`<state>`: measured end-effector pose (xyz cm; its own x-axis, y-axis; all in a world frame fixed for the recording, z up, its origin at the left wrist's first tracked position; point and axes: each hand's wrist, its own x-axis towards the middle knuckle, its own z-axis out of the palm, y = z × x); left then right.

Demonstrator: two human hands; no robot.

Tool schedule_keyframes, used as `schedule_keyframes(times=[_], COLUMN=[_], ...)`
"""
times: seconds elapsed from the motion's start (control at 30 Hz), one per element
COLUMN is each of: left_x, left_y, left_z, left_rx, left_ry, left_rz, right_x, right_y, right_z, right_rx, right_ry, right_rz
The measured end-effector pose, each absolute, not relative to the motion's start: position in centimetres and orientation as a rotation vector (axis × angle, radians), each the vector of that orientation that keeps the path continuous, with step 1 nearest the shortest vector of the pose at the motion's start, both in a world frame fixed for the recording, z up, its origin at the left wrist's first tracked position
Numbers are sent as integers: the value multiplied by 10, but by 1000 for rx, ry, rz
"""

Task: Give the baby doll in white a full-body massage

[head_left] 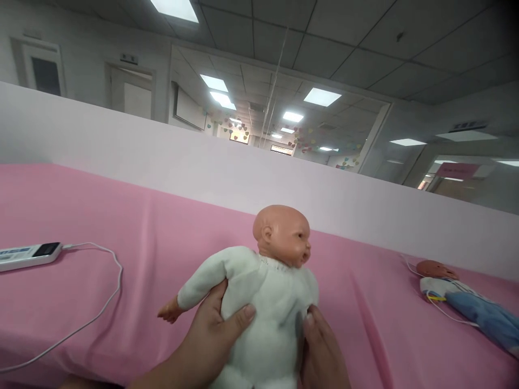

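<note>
Baby doll (267,324), with a bald tan plastic head and a stuffed white cloth body, stands upright between the person's two hands, at the middle of a counter (170,232) spread with pink cloth. Its long axis runs from the near edge up toward the far edge, the head end tipping slightly right and the face turned toward the counter's right end. Neither hand is nearer: both touch the torso. The left hand (217,319) is closed around one side, thumb across the chest, beneath the doll's outstretched arm. The right hand (322,346) closes on the opposite flank, though its fingers are partly hidden, so I cannot tell how far they wrap behind. Toward the left end lies a flat white plastic device (30,256) with a dark screen; near the right end, a smaller doll (466,302) in white and blue cloth.
</note>
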<state>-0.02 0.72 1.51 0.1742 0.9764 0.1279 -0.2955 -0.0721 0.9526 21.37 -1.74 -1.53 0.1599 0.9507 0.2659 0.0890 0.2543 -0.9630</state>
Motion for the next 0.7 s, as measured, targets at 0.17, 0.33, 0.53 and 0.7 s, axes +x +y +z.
schedule_keyframes(times=[0.17,0.33,0.53,0.7], left_x=[0,-2,-3,-6], left_y=[40,87,137,162], left_z=[47,49,8,-24], left_rx=[1234,1302,1164,1133], left_ry=[796,841,815,931], left_rz=[1327,1309,1327,1322], right_x=[203,193,186,184], right_y=[13,53,110,137], right_z=[18,35,9,-26], right_rx=[-1145,-1091,-1113,-1178], right_ry=[-1167,-1213,-1378,-1391], right_rz=[934,757,713,710])
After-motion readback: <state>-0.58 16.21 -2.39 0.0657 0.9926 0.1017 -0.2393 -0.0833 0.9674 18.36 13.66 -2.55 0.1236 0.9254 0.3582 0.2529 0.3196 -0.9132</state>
